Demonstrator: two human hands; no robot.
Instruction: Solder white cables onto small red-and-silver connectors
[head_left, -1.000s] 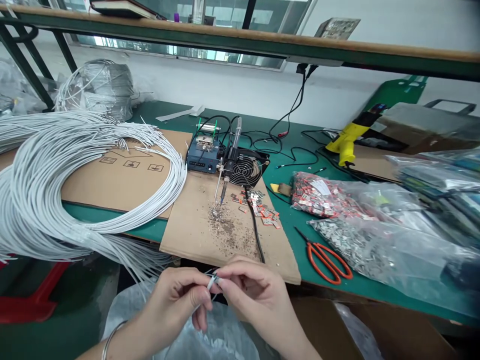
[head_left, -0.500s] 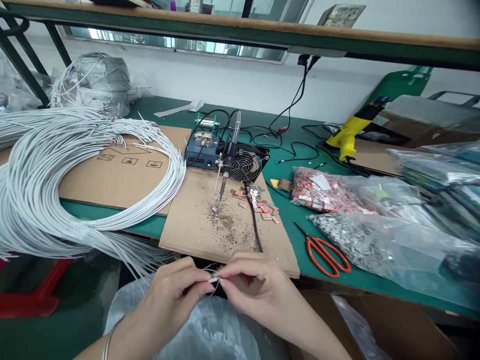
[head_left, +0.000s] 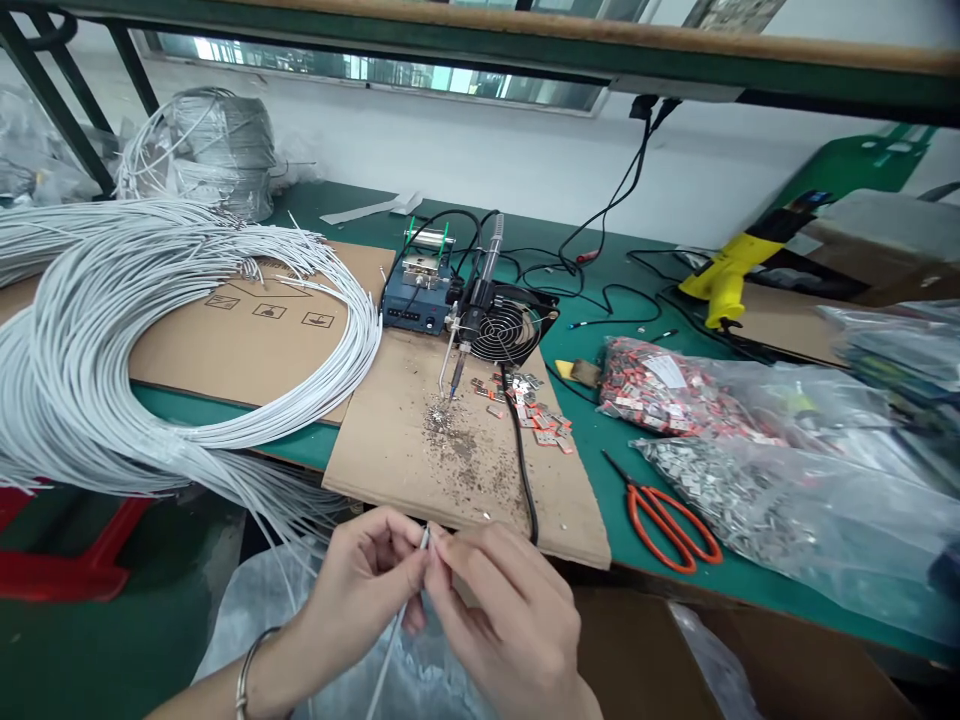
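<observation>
A light grey cable (head_left: pixel 389 652) runs up from the lap to the fingertips of both hands, in front of the cardboard's near edge. My left hand (head_left: pixel 369 568) pinches it near its end between thumb and forefinger. My right hand (head_left: pixel 501 600) is closed at the same end, its thumb and fingertips meeting the left ones. The fingers hide most of the cable tip. Beyond them, a soldering iron (head_left: pixel 480 290) points down in its stand over the cardboard (head_left: pixel 390 430), near small metal and orange pieces (head_left: pixel 544 418).
Bundled grey cables (head_left: pixel 90 400) cover the left side. Orange-handled scissors (head_left: pixel 671 525) lie to the right, beside bags of small parts (head_left: pixel 652 385). A blue soldering station (head_left: pixel 415 305), a fan (head_left: pixel 506 330) and a yellow heat gun (head_left: pixel 731 265) stand behind. A shelf (head_left: pixel 480 35) crosses above.
The cable piece between the fingertips has turned from nearly level to steep. My right hand has curled in closer to the left, and the view has shifted slightly.
</observation>
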